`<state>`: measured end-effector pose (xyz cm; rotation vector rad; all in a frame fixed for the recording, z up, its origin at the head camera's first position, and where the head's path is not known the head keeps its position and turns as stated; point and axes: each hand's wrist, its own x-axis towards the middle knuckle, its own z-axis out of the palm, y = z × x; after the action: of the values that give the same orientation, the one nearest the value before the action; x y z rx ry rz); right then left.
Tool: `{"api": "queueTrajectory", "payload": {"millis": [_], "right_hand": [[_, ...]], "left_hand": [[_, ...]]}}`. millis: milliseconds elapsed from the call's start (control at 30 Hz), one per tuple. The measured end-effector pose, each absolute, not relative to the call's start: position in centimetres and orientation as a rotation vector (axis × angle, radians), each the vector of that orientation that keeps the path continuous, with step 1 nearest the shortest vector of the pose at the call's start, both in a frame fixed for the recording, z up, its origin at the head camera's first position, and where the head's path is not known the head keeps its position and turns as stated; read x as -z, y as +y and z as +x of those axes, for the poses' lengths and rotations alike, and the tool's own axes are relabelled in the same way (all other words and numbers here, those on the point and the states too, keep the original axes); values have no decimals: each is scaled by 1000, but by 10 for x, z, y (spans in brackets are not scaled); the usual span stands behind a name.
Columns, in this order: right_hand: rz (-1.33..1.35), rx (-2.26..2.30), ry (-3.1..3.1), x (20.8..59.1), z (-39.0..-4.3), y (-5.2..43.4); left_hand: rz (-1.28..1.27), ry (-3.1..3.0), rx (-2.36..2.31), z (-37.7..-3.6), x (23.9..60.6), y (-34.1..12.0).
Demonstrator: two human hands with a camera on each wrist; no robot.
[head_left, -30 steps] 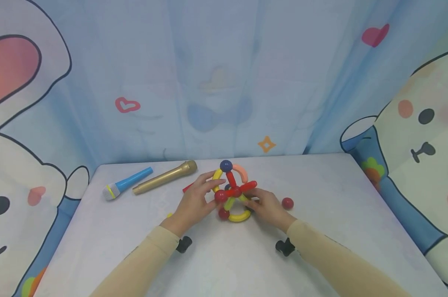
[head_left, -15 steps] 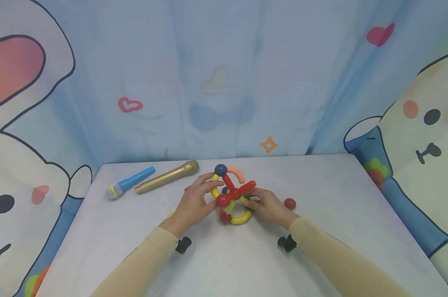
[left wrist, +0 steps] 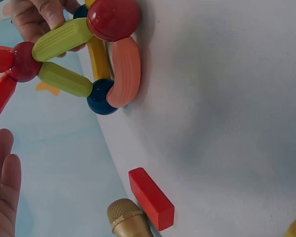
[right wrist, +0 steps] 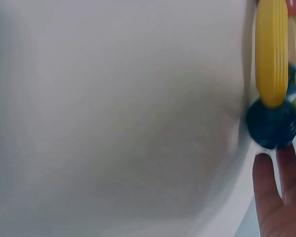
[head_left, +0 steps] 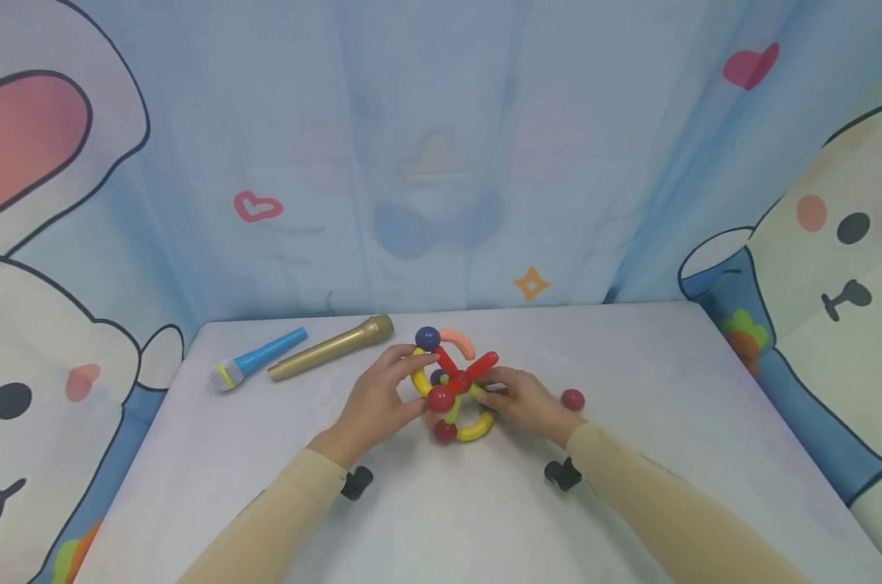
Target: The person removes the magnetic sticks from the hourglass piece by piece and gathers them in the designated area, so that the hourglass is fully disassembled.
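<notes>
Your multicoloured plastic ball-and-rod frame [head_left: 459, 382], right of the gold stick microphone [head_left: 331, 349], now tips its top closer to that microphone; its joints seem to pivot. Your left hand [head_left: 378, 397] pinches the upper part, your right hand [head_left: 524, 397] a ribbed lime rod [left wrist: 65, 38]. One glossy navy ball [head_left: 428, 338] crowns it.

Near tabletop [head_left: 455, 519] gives passage; the rod-and-ball structure [head_left: 458, 383] blocks the middle, 2 microphones [head_left: 331, 349] the far left.

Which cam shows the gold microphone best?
Head view: the gold microphone shows whole, unobstructed, lying on the white table. Left wrist catches only one end of it, cut off at the bottom edge. Right wrist doesn't show it.
</notes>
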<state>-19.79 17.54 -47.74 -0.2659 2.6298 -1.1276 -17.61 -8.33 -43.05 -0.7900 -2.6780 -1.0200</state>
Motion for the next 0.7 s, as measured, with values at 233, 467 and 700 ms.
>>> {"api": "queueTrajectory", "payload": {"millis": [233, 467, 700], "right_hand": [[-283, 1127, 2802, 466, -170, 186], [-568, 1319, 2893, 433, -142, 188], [-898, 1354, 2810, 411, -131, 166]], "left_hand": [[-797, -2653, 1019, -176, 431, -81], [-752, -2625, 991, -172, 433, -77], [-731, -2607, 879, -165, 433, -68]]}}
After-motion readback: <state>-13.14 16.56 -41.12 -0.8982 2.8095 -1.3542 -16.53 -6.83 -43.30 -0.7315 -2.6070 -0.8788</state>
